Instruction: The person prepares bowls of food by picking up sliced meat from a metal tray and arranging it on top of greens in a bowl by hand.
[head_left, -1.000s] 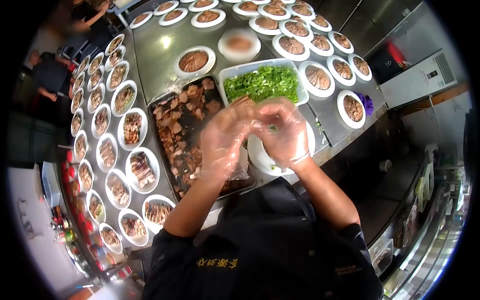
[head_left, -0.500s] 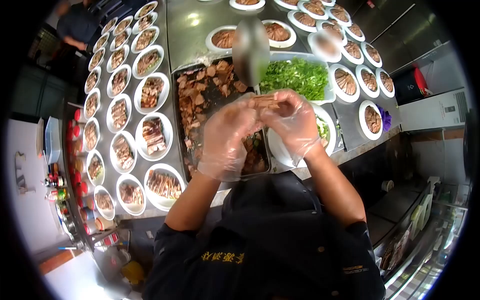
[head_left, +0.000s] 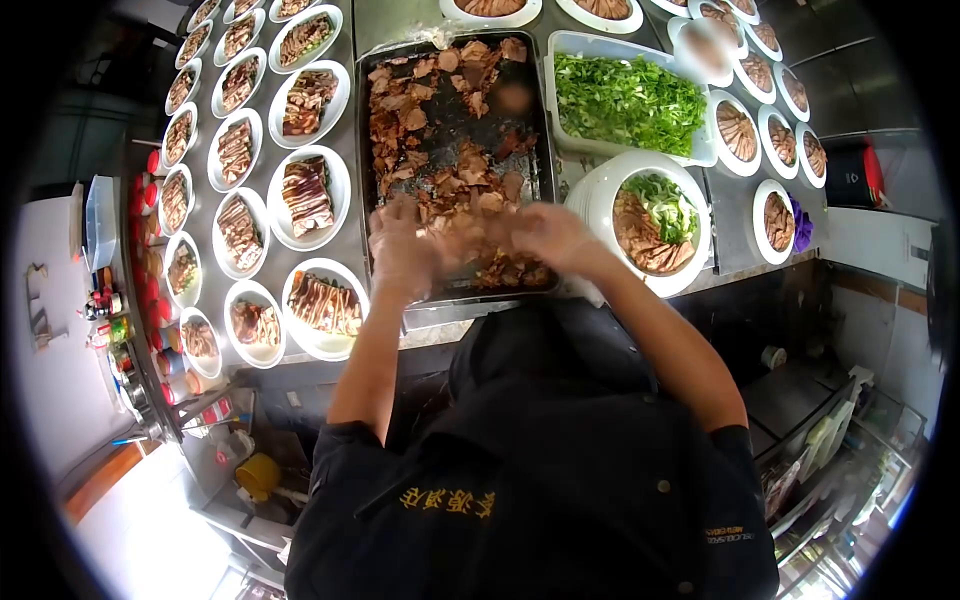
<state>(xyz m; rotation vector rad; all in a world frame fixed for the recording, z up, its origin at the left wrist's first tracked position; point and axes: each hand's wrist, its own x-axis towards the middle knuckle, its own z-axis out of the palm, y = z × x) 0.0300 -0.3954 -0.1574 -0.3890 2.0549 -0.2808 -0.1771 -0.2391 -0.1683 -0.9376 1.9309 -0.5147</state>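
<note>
Over dark rectangular metal tray of torn brown meat pieces: left hand, right hand, blurred, apart, grip unclear; round white bowl beside.

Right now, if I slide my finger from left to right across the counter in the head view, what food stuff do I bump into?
Small plates of sliced meat → dark tray of meat pieces → white bowl with meat and greens → small plate of meat by a purple thing.

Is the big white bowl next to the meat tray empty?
No, the white bowl holds sliced meat and chopped greens.
</note>
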